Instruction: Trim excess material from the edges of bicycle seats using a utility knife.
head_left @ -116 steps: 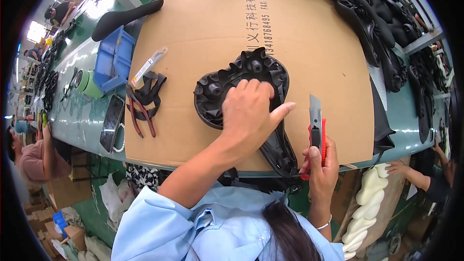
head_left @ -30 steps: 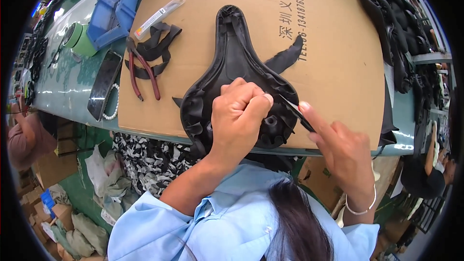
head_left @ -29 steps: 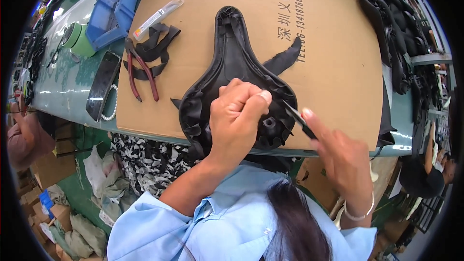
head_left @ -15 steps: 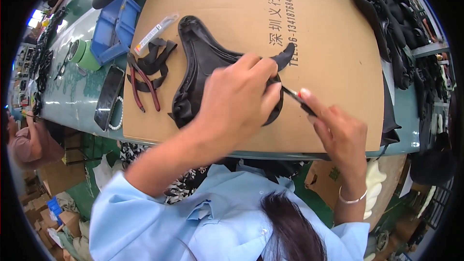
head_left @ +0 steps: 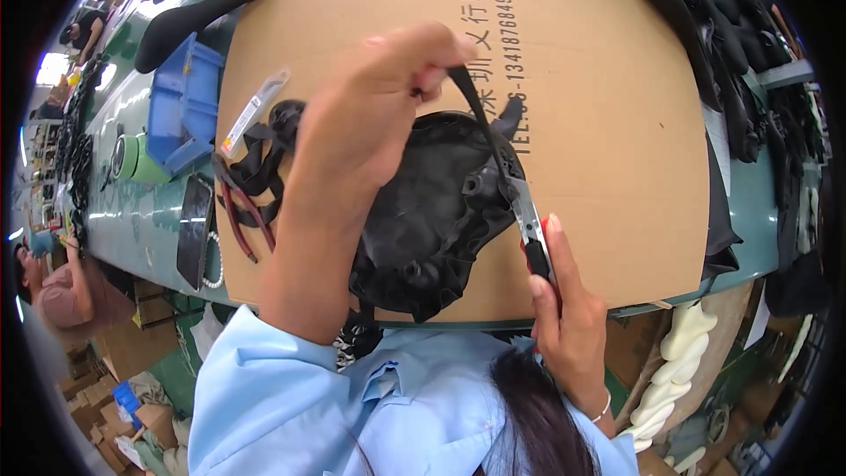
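Note:
A black bicycle saddle (head_left: 410, 203) lies underside up on a cardboard sheet (head_left: 608, 141), its cover gathered in folds along the edge. My left hand (head_left: 361, 106), raised over the saddle, pinches a narrow black strip of cover material (head_left: 476, 101) and holds it taut from the saddle's right edge. The left wrist and forearm hide part of the saddle. In my right hand (head_left: 573, 317) is a utility knife (head_left: 531, 229) with a red and black handle. Its blade end meets the saddle's right edge at the base of the strip.
Left of the saddle lie red-handled pliers (head_left: 247, 216), black offcuts (head_left: 256, 167) and a clear plastic packet (head_left: 256, 115). Beyond are a blue bin (head_left: 181, 110), a phone (head_left: 194, 234) and a green roll (head_left: 139, 157). Black saddles (head_left: 705, 26) crowd the right; another person (head_left: 66, 278) is at far left.
My left hand has lifted up and left, drawing the strip away from the saddle. The saddle has turned, and the knife in my right hand has shifted slightly left and down.

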`<state>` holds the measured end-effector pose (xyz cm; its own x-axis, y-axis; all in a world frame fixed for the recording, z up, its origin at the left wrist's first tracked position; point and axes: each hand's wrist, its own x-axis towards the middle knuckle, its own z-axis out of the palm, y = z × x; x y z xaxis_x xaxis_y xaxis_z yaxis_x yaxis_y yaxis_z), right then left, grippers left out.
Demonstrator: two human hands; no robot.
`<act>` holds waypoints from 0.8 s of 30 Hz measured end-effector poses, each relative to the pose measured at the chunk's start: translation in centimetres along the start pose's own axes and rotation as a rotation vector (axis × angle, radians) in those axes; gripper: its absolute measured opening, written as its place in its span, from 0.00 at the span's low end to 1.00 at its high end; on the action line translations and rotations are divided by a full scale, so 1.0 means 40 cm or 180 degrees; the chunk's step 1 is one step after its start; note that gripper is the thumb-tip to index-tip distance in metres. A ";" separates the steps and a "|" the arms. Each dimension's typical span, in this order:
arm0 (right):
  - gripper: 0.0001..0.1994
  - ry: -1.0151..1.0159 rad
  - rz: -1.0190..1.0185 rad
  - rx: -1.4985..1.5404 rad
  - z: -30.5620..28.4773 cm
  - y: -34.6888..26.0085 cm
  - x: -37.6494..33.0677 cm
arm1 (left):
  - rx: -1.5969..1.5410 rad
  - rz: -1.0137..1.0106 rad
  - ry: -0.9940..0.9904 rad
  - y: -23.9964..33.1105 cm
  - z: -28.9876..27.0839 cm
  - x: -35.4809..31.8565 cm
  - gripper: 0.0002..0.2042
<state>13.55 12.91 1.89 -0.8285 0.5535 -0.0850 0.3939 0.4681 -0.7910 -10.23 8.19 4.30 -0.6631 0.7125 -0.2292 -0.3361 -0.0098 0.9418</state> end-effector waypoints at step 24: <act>0.24 -0.0942 0.0791 0.1158 -0.068 0.020 -0.005 | 0.2976 0.4278 -0.0286 -0.108 -0.038 0.008 0.08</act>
<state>15.11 15.07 2.92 -0.8254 0.3745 -0.4224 0.4726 0.0491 -0.8799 -9.99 7.38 -0.23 -0.0777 0.5797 0.8111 0.9348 -0.2404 0.2614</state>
